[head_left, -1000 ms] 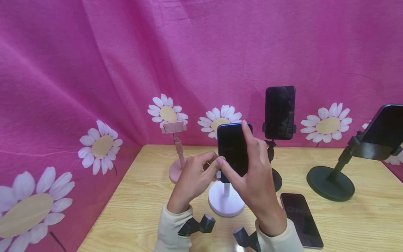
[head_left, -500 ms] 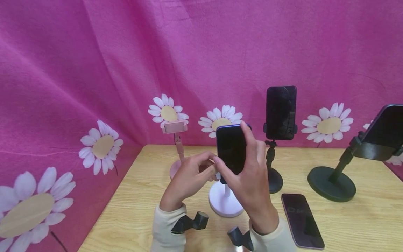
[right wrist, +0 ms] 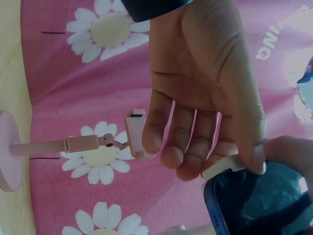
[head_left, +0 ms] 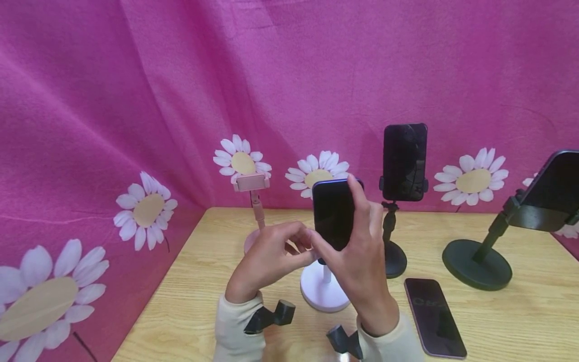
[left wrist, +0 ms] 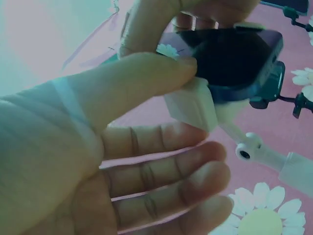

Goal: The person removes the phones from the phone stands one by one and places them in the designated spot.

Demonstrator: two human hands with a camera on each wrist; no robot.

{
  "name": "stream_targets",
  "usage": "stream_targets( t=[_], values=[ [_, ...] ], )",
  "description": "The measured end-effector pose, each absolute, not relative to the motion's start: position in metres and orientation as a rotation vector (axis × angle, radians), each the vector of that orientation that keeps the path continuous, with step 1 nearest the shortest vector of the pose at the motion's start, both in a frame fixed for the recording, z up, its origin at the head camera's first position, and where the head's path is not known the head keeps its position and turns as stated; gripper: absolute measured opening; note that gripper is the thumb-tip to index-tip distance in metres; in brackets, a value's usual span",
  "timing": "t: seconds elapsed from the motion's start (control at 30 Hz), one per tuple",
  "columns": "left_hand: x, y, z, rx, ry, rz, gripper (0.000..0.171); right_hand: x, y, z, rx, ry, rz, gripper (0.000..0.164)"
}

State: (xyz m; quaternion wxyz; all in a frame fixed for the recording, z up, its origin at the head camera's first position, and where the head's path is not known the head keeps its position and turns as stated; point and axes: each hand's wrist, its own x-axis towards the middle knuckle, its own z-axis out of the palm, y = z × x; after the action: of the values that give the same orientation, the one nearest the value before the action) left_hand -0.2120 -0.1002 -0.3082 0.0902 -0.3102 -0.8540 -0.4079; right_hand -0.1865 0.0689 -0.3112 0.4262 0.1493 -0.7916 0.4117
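A dark phone (head_left: 332,216) with a blue edge stands upright, screen facing me, at the top of a white phone stand (head_left: 322,291). My right hand (head_left: 367,259) holds the phone, its index finger along the upper right edge and its thumb across the lower left corner. At that corner my left hand (head_left: 267,259) pinches the stand's white clamp (left wrist: 193,105) between thumb and index finger; the other fingers are spread below, apart from the stand. The thumbs meet or nearly meet. In the head view the clamp is hidden behind my fingers.
Left of the hands stands a pink phone stand (head_left: 251,182). To the right, a black stand (head_left: 395,259) bears an upright phone (head_left: 404,161). A dark green stand (head_left: 477,264) carries a tilted phone (head_left: 554,186). One phone (head_left: 435,317) lies flat on the wooden table (head_left: 181,311).
My left wrist has shifted left and its fingers have moved over the phone's lower left corner. The right hand has shifted slightly left. The phone stays almost in place.
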Motion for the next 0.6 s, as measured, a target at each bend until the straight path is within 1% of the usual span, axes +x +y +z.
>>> stream_targets(
  t=[0.2,0.6],
  values=[
    [-0.2137,-0.0985,-0.3099,-0.976,-2.495,-1.134,0.019,-0.1860,0.0690,-0.3112,0.377,-1.973,1.045,0.106],
    [-0.2166,-0.0956,-0.3124,-1.064,-2.437,-1.108,0.018,-0.1865,0.0692,-0.3101,0.402,-1.907,1.069,0.100]
  ],
)
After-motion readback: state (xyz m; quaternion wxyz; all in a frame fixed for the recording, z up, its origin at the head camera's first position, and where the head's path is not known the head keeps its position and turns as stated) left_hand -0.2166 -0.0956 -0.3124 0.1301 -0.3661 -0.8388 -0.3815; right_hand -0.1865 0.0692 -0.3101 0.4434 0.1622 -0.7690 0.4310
